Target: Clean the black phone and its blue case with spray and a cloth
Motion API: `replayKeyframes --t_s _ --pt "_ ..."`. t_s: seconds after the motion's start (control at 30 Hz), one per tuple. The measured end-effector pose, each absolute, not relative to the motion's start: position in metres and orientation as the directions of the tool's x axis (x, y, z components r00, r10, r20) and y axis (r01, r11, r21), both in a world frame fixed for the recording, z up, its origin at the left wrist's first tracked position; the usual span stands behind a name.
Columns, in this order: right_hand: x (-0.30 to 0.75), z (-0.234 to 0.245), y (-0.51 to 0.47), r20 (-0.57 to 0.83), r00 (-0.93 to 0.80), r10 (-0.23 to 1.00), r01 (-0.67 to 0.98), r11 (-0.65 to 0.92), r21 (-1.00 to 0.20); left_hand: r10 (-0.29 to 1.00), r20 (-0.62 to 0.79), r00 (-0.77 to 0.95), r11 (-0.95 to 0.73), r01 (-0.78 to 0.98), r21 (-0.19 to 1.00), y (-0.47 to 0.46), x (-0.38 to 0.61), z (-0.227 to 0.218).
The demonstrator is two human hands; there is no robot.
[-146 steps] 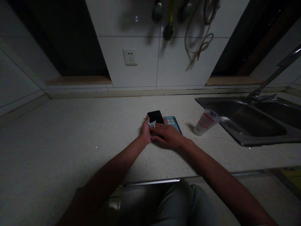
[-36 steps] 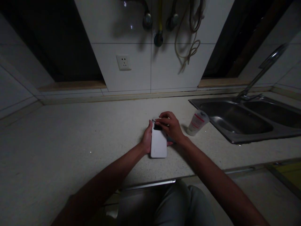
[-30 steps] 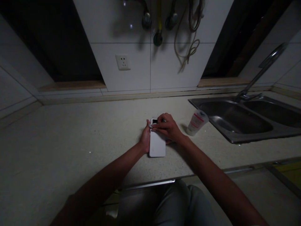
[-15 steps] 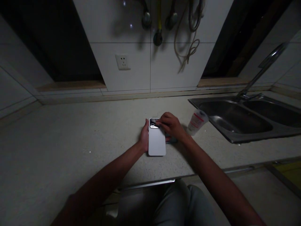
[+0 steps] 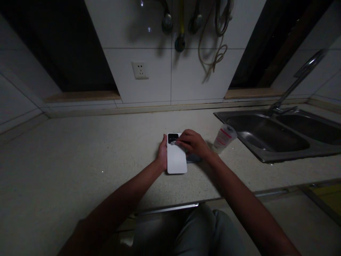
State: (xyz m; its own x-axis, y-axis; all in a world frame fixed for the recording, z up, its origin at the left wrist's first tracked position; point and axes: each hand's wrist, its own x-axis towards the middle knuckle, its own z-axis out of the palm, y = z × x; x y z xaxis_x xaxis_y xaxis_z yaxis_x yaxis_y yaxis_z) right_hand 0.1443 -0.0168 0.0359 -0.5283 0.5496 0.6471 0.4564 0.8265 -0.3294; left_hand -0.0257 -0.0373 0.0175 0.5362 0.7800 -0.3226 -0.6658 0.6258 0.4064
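Note:
A white phone point(image 5: 177, 160) with a dark camera panel at its top lies back side up in my left hand point(image 5: 162, 154). That hand is closed around the phone's left edge, with the thumb along the side and the other fingers hidden beneath. My right hand point(image 5: 193, 142) is in a pinch over the upper right of the phone. Between its fingertips is a small whitish wad point(image 5: 173, 142), perhaps tissue or cloth, touching the lower part of the camera panel. Partly under my right hand, a dark flat object point(image 5: 194, 158) lies on the counter; its kind is unclear.
A clear plastic cup point(image 5: 224, 138) with red print stands tilted-looking to the right of my right hand. Beyond it is a steel double sink point(image 5: 263, 156) with a tap point(image 5: 295, 81). The pale counter point(image 5: 80, 149) runs along a tiled wall with a socket point(image 5: 140, 70).
My right fingertips and the whitish wad have shifted down from the middle of the camera panel to its lower edge. The phone has moved slightly left and up.

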Motion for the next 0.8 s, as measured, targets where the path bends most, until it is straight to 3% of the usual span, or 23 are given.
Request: replayKeyframes --t_s 0.17,0.37,0.53,0.7,0.8 --pt "0.148 0.036 -0.015 0.709 -0.324 0.626 0.545 0.736 -0.401 0.753 -0.274 0.598 0.657 -0.668 0.35 -0.042 -0.023 0.021" --pt "0.145 0.035 -0.017 0.634 -0.299 0.713 0.64 0.643 -0.421 0.756 -0.307 0.579 0.655 -0.657 0.373 -0.042 -0.023 0.018" --pt "0.147 0.037 -0.019 0.558 -0.448 0.698 0.617 0.694 -0.372 0.798 -0.345 0.493 0.601 -0.678 0.423 -0.036 -0.025 0.012" --pt "0.142 0.04 -0.025 0.445 -0.685 0.577 0.449 0.815 -0.366 0.806 -0.394 0.442 0.587 -0.685 0.432 -0.028 -0.027 0.011" --pt "0.131 0.037 -0.03 0.449 -0.743 0.496 0.374 0.864 -0.337 0.809 -0.352 0.47 0.584 -0.709 0.395 -0.028 -0.026 0.013"
